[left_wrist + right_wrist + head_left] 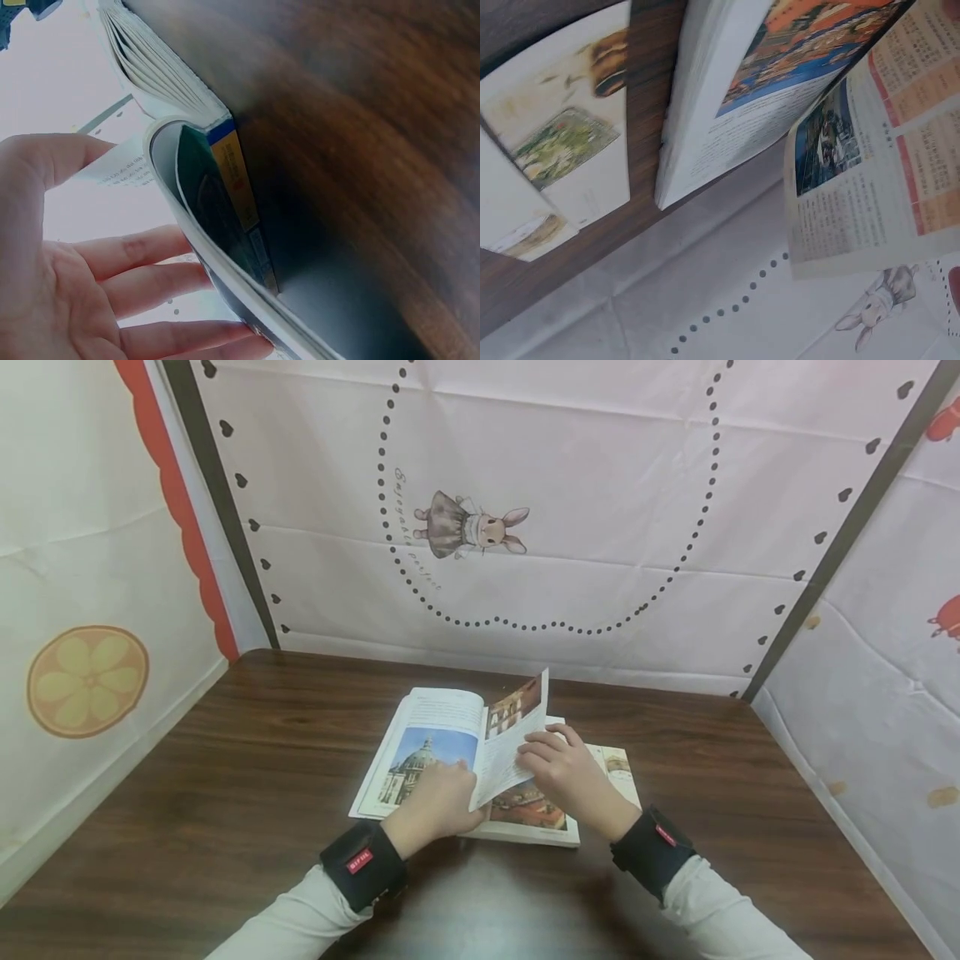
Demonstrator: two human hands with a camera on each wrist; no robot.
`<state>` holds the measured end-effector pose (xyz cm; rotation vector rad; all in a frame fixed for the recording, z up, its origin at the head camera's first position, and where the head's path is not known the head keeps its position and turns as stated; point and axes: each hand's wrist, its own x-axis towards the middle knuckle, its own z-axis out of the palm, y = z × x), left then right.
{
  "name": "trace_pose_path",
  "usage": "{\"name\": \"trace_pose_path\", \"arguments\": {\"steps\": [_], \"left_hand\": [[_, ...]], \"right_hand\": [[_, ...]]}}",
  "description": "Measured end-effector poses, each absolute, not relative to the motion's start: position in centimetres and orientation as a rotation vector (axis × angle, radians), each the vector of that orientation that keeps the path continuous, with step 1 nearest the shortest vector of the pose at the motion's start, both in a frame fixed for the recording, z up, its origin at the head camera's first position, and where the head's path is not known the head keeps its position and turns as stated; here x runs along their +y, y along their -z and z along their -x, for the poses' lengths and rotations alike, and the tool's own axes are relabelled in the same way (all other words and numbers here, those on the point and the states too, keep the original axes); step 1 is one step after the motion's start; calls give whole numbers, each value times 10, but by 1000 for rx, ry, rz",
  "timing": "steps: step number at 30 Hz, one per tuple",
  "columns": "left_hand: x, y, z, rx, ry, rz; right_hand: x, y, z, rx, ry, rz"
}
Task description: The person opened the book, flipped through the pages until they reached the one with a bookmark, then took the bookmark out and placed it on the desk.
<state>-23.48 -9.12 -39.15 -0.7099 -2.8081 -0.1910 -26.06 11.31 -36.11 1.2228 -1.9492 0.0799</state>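
Note:
An open book point(450, 714) lies on the table, a domed building pictured on its left page. My left hand point(442, 797) rests on its lower middle. In the left wrist view, the fingers point(150, 289) lie fairly straight against the left-hand pages, and the thumb point(75, 154) reaches over the other side. My right hand point(558, 768) pinches a raised page point(510, 760) near its outer edge. The back of that page point(847, 210), with orange text boxes, shows in the right wrist view; only bits of fingertips appear there.
A cream printed sheet or cover point(618, 768) with pictures lies beside the book's right side. The dark wooden table point(262, 760) meets a pale cloth wall point(600, 485) with a rabbit print point(472, 527) at the back. More printed cloth hangs on both sides.

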Motion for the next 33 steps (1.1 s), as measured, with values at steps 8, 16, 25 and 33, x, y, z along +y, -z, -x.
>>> {"name": "trace_pose_path", "arguments": {"steps": [8,16,25,33], "left_hand": [[-94,393,230,-2794,490,620],[-105,387,234,-2906,1110,293],[-137,384,245,-2723,1754,-93],[-154,391,239,-2766,1209,29]], "right_hand": [[124,374,259,-2193,-196,-1107],[140,400,253,-2814,-60,-1175],[144,405,252,-2843,-108,-1244],[143,403,253,-2932,-131,-1175]]}}
